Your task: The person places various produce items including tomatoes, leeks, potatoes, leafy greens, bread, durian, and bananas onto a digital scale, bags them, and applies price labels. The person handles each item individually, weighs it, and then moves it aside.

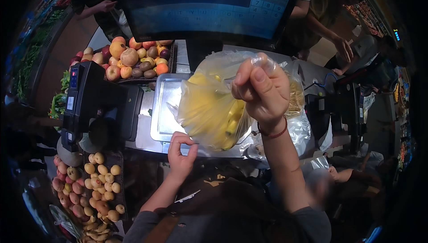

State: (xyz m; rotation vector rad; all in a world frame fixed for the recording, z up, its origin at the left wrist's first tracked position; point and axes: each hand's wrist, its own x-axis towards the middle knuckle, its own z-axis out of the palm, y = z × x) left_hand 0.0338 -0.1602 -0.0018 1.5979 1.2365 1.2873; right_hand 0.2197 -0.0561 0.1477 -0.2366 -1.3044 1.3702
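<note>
My right hand [264, 87] is raised over the counter, its fingers closed on the gathered top of a clear plastic bag [200, 109]. Yellow fruit shows through the film, long and green-tipped like bananas [232, 122]. The bag hangs over the right part of a shallow metal tray [161, 133]; whether it rests there I cannot tell. By the tray's front edge, at the bag's lower left, is my left hand [180, 157]. Its thumb and forefinger are curled together, and anything small between them does not show.
Behind the tray stands a large screen [209, 8]. Mixed fruit [133, 60] fills a crate at back left. Black machines stand left [98, 100] and right [334, 113]. More plastic bags [296, 131] lie to the right. Other people's hands [343, 49] show beyond the counter.
</note>
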